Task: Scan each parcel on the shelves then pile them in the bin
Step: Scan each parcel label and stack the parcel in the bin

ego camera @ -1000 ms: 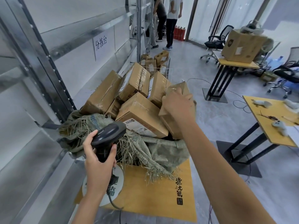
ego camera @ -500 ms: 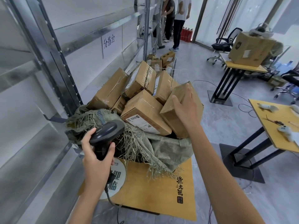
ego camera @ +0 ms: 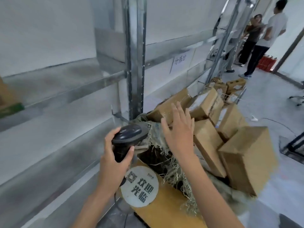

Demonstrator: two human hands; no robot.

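Gripping a black handheld scanner [ego camera: 128, 136] by its handle, the left hand [ego camera: 113, 162] holds it just beside the frayed green sack [ego camera: 166, 145] that lines the bin on a yellow platform [ego camera: 166, 209]. The right hand [ego camera: 179, 130] is empty, fingers spread, hovering over the sack's rim near the cardboard parcels [ego camera: 209, 142] heaped in the bin. Metal shelves [ego camera: 65, 83] run along the left, and two people [ego camera: 263, 35] stand far back.
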